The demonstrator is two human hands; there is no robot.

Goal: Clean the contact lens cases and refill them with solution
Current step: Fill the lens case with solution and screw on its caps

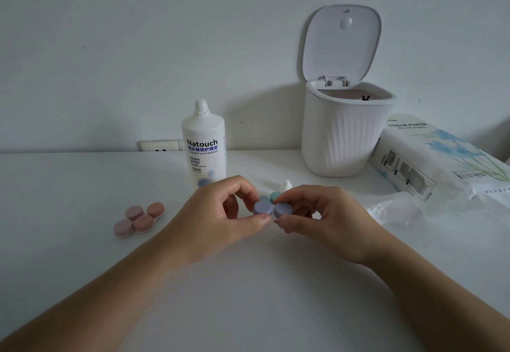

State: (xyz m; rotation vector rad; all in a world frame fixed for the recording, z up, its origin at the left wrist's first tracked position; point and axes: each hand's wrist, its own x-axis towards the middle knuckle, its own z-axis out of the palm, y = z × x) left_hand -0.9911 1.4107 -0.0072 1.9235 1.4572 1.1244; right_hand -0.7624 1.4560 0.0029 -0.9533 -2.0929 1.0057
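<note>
Table (82,282) white, meeting plain wall (138,48) (socket (161,146) behind).

Three contact lens cases in all. One purple case (271,209) sits in the grip of two hands, the left hand (220,213) and the right hand (325,213). One green case (273,196) peeks just behind the grip. Two pink cases (138,219) lie well left of it. One solution bottle (203,144), one small dropper bottle (286,186), one open-lidded bin (342,136), one tissue pack (441,155).
</note>
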